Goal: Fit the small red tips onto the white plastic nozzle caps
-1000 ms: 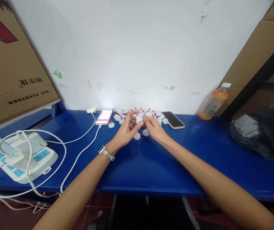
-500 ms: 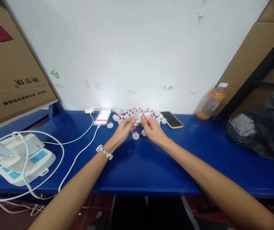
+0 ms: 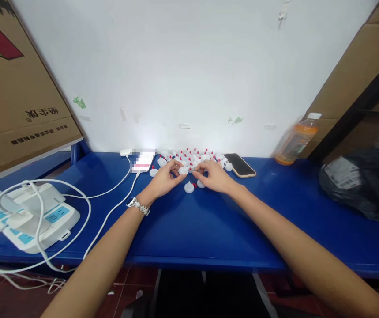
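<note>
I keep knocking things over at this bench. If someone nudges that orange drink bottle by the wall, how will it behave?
The orange bottle stands tall and narrow, so it probably tips easily. It looks mostly full, so likely heavy for its size. Once down, its round body could roll along the blue table.

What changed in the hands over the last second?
Both hands dropped from a raised pinch to the table: left hand and right hand now rest at the pile of caps, fingers on a white cap between them. Phone, bottle and power strip unchanged.
</note>
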The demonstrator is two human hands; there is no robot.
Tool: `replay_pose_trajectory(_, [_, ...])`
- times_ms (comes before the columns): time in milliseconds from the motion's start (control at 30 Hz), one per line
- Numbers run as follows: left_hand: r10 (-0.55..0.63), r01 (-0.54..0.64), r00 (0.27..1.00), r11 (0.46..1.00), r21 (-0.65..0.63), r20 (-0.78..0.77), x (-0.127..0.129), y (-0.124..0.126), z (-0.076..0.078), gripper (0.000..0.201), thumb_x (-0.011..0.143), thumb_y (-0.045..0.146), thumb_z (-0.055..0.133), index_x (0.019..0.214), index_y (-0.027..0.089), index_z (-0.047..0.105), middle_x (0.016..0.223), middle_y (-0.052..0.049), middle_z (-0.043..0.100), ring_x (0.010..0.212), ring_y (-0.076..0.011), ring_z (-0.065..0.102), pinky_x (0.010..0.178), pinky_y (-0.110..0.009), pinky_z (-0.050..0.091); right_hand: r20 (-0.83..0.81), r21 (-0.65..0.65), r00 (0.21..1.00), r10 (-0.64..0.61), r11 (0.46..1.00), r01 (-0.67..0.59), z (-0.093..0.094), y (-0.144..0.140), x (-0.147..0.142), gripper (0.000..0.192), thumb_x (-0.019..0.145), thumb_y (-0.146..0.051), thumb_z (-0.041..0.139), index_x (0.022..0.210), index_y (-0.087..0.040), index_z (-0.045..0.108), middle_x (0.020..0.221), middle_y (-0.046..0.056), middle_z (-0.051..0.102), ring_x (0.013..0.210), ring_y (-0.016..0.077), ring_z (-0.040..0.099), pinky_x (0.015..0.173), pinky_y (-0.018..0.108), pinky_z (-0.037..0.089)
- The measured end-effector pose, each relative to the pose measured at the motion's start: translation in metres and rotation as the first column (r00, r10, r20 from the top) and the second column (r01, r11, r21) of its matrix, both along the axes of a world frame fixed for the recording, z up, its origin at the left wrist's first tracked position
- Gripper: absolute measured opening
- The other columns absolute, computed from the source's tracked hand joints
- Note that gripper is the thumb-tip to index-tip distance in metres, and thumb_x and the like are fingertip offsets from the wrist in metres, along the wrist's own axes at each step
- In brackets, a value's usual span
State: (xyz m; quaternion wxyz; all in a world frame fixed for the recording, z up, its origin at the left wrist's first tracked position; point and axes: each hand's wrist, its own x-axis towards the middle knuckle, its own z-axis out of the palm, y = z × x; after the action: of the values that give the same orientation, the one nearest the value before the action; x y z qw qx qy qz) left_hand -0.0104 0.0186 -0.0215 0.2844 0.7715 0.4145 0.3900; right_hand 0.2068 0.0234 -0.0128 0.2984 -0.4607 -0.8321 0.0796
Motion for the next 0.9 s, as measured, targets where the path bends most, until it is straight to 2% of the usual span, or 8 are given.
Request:
replay_pose_trajectory(100, [0.006,0.001,0.991,0.999,0.05,-0.13,-0.002,0.001,-0.003,0.031,0.088,0.044,0.064,0.108,0.021,0.063,0.106,-0.005,0.067,0.088,-0.0175,0.06,0.079,-0.032,0.049,-0.052,-0.028,0.999,-0.015,1.0,0.014,0.001,0.001,0.005,0.025,0.093,-0.036,0.052,0.087,-0.02,0.071,0.087,0.005,0.069,0.086,0.0199,0.059,0.082,0.032,0.039])
replay_pose_trajectory(200, [0.062,-0.036,0.964,0.994,0.106,-0.258,-0.003,0.003,-0.009,0.031,0.087,0.046,0.064,0.105,0.021,0.068,0.104,-0.006,0.066,0.093,-0.0209,0.059,0.085,-0.036,0.048,-0.078,-0.023,0.995,-0.063,0.998,0.061,0.002,0.004,0.01,0.023,0.093,-0.03,0.049,0.086,-0.019,0.068,0.086,0.005,0.069,0.085,0.0194,0.059,0.077,0.03,0.04])
replay_pose_trajectory(333, [0.101,-0.056,0.922,0.99,0.13,-0.373,-0.003,0.004,-0.015,0.032,0.086,0.046,0.065,0.105,0.021,0.071,0.104,-0.007,0.065,0.099,-0.0247,0.059,0.088,-0.039,0.048,0.008,0.017,0.99,-0.142,0.99,0.142,0.005,0.011,0.013,0.018,0.088,-0.028,0.054,0.092,-0.02,0.07,0.089,0.006,0.069,0.089,0.0215,0.059,0.081,0.032,0.039])
replay_pose_trajectory(500, [0.09,-0.045,0.919,0.991,0.124,-0.384,-0.002,0.002,-0.013,0.041,0.086,0.046,0.065,0.118,0.021,0.069,0.105,-0.008,0.065,0.1,-0.0256,0.058,0.089,-0.04,0.048,0.187,0.005,0.958,-0.216,0.976,0.219,0.012,0.027,0.003,0.026,0.084,-0.033,0.06,0.104,-0.02,0.071,0.097,0.009,0.071,0.1,0.0277,0.057,0.089,0.04,0.037])
replay_pose_trajectory(633, [0.089,-0.054,0.943,0.992,0.116,-0.321,-0.003,0.003,-0.009,0.031,0.09,0.029,0.057,0.118,0.019,0.066,0.099,-0.007,0.065,0.09,-0.0216,0.059,0.084,-0.038,0.05,0.218,-0.048,0.935,-0.279,0.954,0.296,0.013,0.04,-0.01,0.018,0.081,-0.033,0.062,0.084,-0.019,0.072,0.09,0.01,0.072,0.097,0.0292,0.06,0.091,0.043,0.036])
replay_pose_trajectory(733, [0.13,-0.083,0.962,0.977,0.198,-0.239,-0.005,0.004,-0.006,0.027,0.091,0.025,0.054,0.115,0.018,0.064,0.098,-0.007,0.064,0.093,-0.0212,0.06,0.084,-0.038,0.051,0.129,-0.127,0.946,-0.296,0.942,0.312,0.015,0.042,-0.012,0.014,0.078,-0.031,0.064,0.074,-0.019,0.07,0.08,0.007,0.071,0.086,0.0247,0.062,0.088,0.04,0.037])
replay_pose_trajectory(800, [0.155,-0.106,0.971,0.961,0.255,-0.181,-0.004,0.003,-0.003,0.03,0.092,0.03,0.057,0.119,0.019,0.06,0.107,-0.008,0.063,0.099,-0.0219,0.06,0.086,-0.038,0.051,-0.019,-0.181,0.954,-0.3,0.939,0.292,0.018,0.035,-0.01,0.013,0.077,-0.03,0.065,0.073,-0.018,0.069,0.075,0.004,0.069,0.078,0.0205,0.06,0.081,0.035,0.039])
replay_pose_trajectory(900, [0.161,-0.123,0.982,0.943,0.309,-0.102,0.001,-0.003,0.001,0.047,0.091,0.038,0.062,0.133,0.023,0.05,0.129,-0.009,0.058,0.108,-0.0217,0.059,0.088,-0.037,0.052,-0.338,-0.321,0.911,-0.236,0.939,0.124,0.024,0.017,-0.005,0.022,0.079,-0.038,0.065,0.073,-0.017,0.068,0.066,0.001,0.062,0.065,0.0155,0.053,0.066,0.03,0.038])
